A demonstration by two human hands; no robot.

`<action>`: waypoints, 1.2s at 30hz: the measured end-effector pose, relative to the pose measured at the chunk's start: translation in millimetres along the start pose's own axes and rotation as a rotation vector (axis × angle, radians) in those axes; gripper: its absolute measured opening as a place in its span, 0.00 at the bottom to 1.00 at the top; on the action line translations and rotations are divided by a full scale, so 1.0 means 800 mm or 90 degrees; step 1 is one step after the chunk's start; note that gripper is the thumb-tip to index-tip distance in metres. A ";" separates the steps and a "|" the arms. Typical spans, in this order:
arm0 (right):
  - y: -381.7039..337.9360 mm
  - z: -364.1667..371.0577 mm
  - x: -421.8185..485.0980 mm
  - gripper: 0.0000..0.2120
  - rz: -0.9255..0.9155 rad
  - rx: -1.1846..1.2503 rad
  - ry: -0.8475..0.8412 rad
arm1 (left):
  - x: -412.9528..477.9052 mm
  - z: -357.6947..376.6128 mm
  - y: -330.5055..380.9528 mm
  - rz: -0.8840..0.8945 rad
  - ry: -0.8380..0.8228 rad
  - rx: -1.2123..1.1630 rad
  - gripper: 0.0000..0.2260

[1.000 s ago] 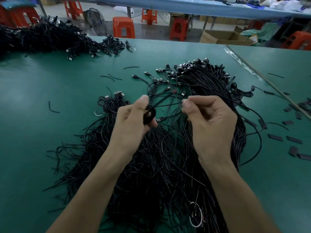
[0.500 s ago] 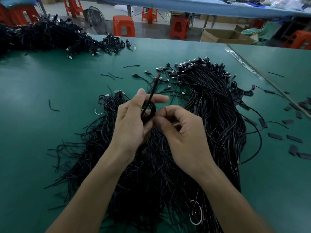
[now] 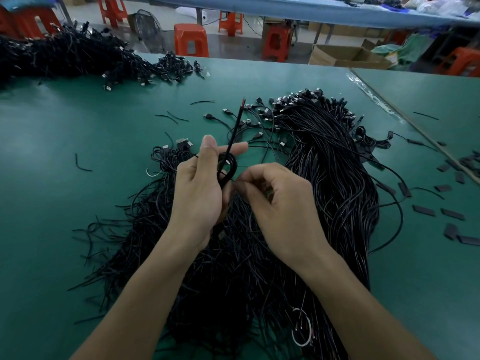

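While within left hand [image 3: 200,193], coiled cable [image 3: 228,167] at right hand [image 3: 283,203] fingertips.

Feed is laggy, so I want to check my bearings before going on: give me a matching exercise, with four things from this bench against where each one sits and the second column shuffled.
Things
1. coiled cable
2. flat black strips
3. orange stools
4. second cable heap

Places
A. on the floor beyond the table
B. at the table's far left
C. gripped in the left hand
D. scattered on the table, off to the right

Pairs: 1-C, 2-D, 3-A, 4-B
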State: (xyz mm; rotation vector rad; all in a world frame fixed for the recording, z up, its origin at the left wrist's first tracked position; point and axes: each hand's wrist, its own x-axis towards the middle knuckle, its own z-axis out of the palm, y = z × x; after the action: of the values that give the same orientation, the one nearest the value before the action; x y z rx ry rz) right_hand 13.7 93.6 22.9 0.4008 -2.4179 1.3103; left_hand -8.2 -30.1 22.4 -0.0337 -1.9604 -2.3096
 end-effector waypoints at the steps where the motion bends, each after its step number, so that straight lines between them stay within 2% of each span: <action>1: -0.001 0.001 -0.002 0.03 -0.037 -0.046 -0.006 | 0.001 0.000 -0.001 0.000 0.012 0.006 0.24; 4: 0.000 0.002 -0.005 0.03 -0.180 -0.211 0.011 | 0.003 0.001 -0.004 -0.014 0.011 0.001 0.26; 7: 0.004 -0.001 -0.004 0.05 -0.322 -0.312 0.035 | 0.006 0.000 -0.007 -0.059 -0.016 0.018 0.30; 10: 0.006 -0.006 0.000 0.06 -0.421 -0.369 0.025 | 0.009 -0.007 -0.011 -0.158 -0.098 0.060 0.25; 13: 0.002 -0.018 0.007 0.04 -0.463 -0.379 -0.060 | 0.007 -0.016 -0.013 -0.225 -0.203 0.112 0.19; 15: -0.001 -0.025 0.012 0.03 -0.441 -0.357 -0.149 | 0.005 -0.017 -0.012 -0.262 -0.244 0.113 0.17; 18: -0.004 -0.029 0.015 0.03 -0.324 -0.286 -0.220 | 0.004 -0.013 -0.013 -0.317 -0.257 0.115 0.24; 22: -0.001 -0.030 0.017 0.02 -0.180 -0.149 -0.203 | 0.004 -0.011 -0.015 -0.333 -0.265 0.048 0.26; 27: 0.005 -0.033 0.020 0.02 -0.125 -0.110 -0.160 | 0.011 -0.018 -0.013 -0.386 -0.347 -0.089 0.23; 31: 0.006 -0.039 0.022 0.04 -0.116 -0.082 -0.199 | 0.008 -0.027 -0.007 -0.323 -0.466 -0.006 0.11; 34: 0.002 -0.044 0.022 0.04 -0.147 -0.117 -0.258 | 0.004 -0.030 -0.006 -0.209 -0.545 0.122 0.09; 36: 0.000 -0.044 0.017 0.03 -0.194 -0.162 -0.272 | 0.002 -0.028 -0.005 -0.189 -0.557 0.154 0.06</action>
State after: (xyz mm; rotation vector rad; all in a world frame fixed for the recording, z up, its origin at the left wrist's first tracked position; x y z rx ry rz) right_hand 7.4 122.4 46.9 1.0152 -2.6759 0.8374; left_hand -8.7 -51.9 14.6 -0.9346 -2.7784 -2.4397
